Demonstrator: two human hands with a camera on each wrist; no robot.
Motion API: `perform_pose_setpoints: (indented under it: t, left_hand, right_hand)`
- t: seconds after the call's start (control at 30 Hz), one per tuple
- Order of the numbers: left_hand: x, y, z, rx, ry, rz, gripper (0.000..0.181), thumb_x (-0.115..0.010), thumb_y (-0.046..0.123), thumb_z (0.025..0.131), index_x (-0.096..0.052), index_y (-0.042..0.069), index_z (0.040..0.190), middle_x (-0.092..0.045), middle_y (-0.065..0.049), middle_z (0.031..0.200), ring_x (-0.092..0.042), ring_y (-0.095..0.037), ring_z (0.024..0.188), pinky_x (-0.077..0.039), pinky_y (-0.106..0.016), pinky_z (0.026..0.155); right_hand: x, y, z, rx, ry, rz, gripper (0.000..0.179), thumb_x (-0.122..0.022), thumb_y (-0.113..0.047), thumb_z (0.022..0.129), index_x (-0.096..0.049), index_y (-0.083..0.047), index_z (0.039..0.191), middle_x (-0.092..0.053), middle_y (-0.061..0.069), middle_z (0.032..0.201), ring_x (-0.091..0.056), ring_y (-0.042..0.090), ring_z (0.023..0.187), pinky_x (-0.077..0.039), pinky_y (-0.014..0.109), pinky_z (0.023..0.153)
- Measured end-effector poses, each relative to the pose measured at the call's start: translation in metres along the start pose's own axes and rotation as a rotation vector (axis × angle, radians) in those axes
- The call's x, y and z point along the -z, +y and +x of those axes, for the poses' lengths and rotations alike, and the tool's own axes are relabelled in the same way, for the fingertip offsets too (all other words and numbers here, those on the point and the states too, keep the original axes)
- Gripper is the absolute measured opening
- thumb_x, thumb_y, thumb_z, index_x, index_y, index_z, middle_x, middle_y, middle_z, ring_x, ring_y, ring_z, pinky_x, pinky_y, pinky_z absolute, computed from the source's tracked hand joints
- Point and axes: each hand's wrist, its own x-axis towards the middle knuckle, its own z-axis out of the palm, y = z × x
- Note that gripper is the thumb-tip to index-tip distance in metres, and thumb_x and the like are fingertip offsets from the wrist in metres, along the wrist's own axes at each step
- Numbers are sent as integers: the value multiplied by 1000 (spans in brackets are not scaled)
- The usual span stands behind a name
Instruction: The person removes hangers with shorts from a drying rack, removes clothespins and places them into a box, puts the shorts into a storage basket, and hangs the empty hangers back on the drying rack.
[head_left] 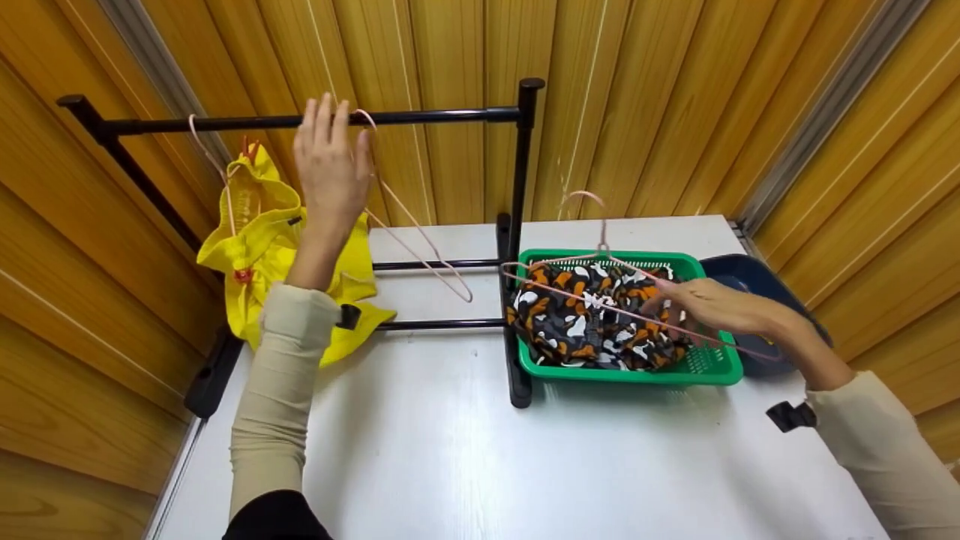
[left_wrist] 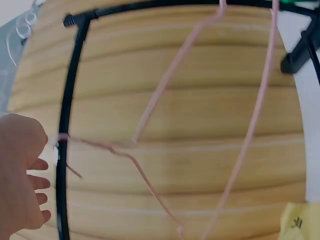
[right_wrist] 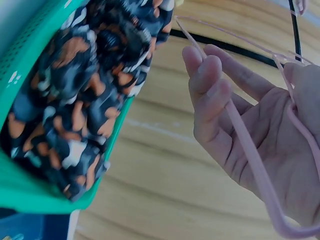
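My right hand (head_left: 720,304) holds a pink hanger (head_left: 603,234) over the green basket (head_left: 637,376). In the right wrist view, its fingers (right_wrist: 207,82) curl round the hanger's long bar. Beneath lies a camouflage-patterned garment (head_left: 574,326) in black, orange and white, heaped in the basket. At the black rack's top rail (head_left: 450,115), my left hand (head_left: 330,161) is raised with fingers extended, holding nothing. Close to its thumb, a bare pink hanger (head_left: 437,251) hangs by its hook from that rail. Left of it hangs a yellow garment (head_left: 259,259) on another pink hanger (head_left: 193,127).
A dark blue tub (head_left: 750,274) stands partly behind the basket's right end. The rack's right foot (head_left: 520,390) rests on the white table (head_left: 450,450) beside the basket. Wood-patterned panels (head_left: 630,97) close in the back and sides. A red clip (head_left: 242,276) shows on the yellow garment.
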Motion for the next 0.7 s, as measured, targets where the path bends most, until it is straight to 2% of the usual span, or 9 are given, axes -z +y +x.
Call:
perform_pose_setpoints:
  t: [0.07,0.17,0.27,0.37,0.47,0.6,0.7]
  left_hand:
    - [-1,-12,1,27,-24,68,55,-35,40,111,-37,13,158,-27,-9,169,-17,-27,160,-9,-44,130]
    - [0,-19,-2,35,-55,124,53,-35,35,112,-33,14,160,-26,-9,170,-15,-28,160,-10,-47,130]
    - [3,-19,-4,35,-77,147,51,-36,30,112,-33,16,161,-28,-9,169,-17,-28,160,-13,-48,130]
    - [6,-17,-6,24,-67,163,49,-39,23,111,-37,16,159,-33,-9,167,-21,-29,159,-18,-49,128]
    - [8,-18,-8,10,-66,177,52,-47,10,107,-39,16,158,-36,-9,165,-24,-29,158,-24,-50,126]
    - [14,-18,-11,5,-124,203,68,-52,-4,98,-36,18,160,-33,-8,167,-21,-28,159,-27,-54,125]
    - [17,-18,-13,2,-166,226,75,-52,-8,95,-31,19,161,-29,-7,169,-19,-27,159,-25,-55,125]
  right_hand:
    - [-3,-9,7,20,0,-6,64,-18,-43,113,-62,-3,136,-70,12,86,-66,22,59,-56,38,52]
    - [-7,-24,21,61,17,-16,62,-19,-42,113,-61,-3,137,-71,10,83,-66,21,58,-55,35,51]
    - [-11,-39,37,105,62,-39,61,-20,-43,113,-60,-5,139,-72,12,85,-66,20,58,-54,34,49]
    - [-17,-55,55,139,117,-67,61,-19,-45,112,-58,-8,141,-72,15,90,-64,18,60,-53,35,50]
    - [-24,-72,73,177,168,-86,61,-19,-45,112,-58,-9,142,-72,18,98,-62,17,64,-53,33,54]
    - [-38,-95,99,231,225,-46,59,-17,-43,112,-57,-9,140,-70,19,103,-61,18,68,-51,29,57]
    - [-49,-110,118,270,266,17,56,-18,-41,112,-55,-9,139,-69,18,104,-61,18,70,-50,27,56]
